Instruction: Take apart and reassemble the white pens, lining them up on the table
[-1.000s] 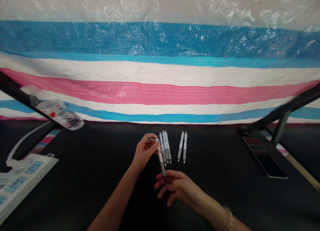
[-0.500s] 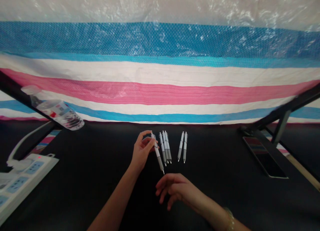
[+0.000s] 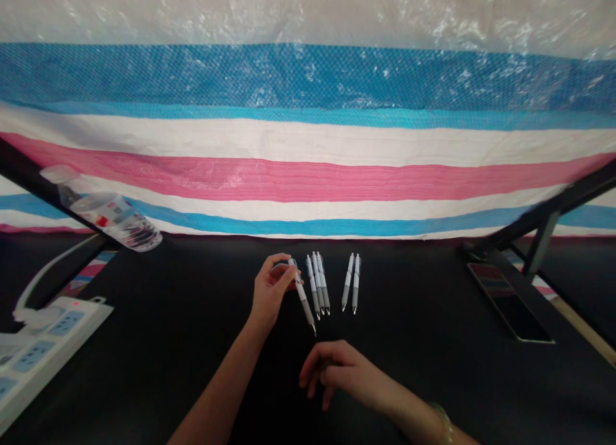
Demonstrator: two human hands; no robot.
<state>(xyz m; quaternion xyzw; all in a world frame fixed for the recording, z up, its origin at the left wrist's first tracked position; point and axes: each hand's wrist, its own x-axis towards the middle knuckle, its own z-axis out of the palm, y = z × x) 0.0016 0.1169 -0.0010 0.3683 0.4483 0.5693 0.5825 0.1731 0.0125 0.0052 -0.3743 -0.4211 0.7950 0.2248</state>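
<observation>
Left hand (image 3: 272,289): a grey-gripped retractable pen (image 3: 304,298) is being pinched near its upper end, tip down, just beside three lying pens (image 3: 317,283); right hand (image 3: 337,370), loosely open, is being drawn back from it.

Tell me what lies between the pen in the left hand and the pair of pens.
Three white-and-grey pens lie there, in the head view.

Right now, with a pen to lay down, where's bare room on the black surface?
Bare black surface lies between the pair of pens and the phone, and between the power strip and the left hand. It's crowded at the three pens beside that hand.
</observation>
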